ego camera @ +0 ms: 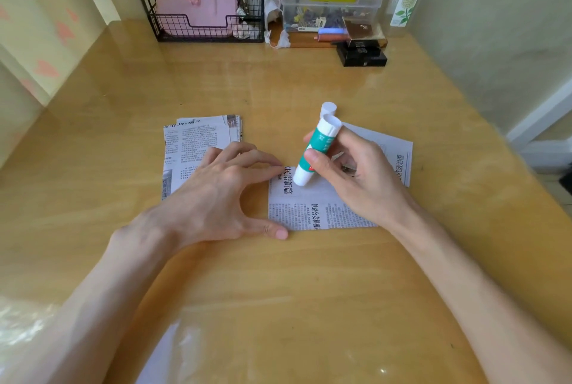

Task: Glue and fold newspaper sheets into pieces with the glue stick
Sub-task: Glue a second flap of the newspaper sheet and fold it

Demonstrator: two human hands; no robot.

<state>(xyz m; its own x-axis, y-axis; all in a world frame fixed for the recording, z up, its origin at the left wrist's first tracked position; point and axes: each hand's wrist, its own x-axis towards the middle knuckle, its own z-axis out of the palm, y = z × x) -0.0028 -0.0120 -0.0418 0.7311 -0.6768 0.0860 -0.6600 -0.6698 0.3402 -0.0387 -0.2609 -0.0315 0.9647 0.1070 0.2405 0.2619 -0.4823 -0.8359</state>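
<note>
A small newspaper sheet (312, 210) lies flat in the middle of the table. My right hand (349, 173) grips a green and white glue stick (315, 151), tilted with its lower end touching the sheet's upper left part. A white cap (328, 107) stands just behind the stick. My left hand (223, 195) holds the sheet's left edge down, fingertips on the top corner and thumb at the bottom corner. A stack of folded newspaper pieces (195, 145) lies under and behind my left hand. Another sheet (396, 151) sticks out behind my right hand.
At the back of the wooden table (278, 291) stand a black wire rack (210, 28) with a pink case, a clear plastic box (331, 9) on a wooden shelf, and black boxes (362, 54). A wall runs along the right side.
</note>
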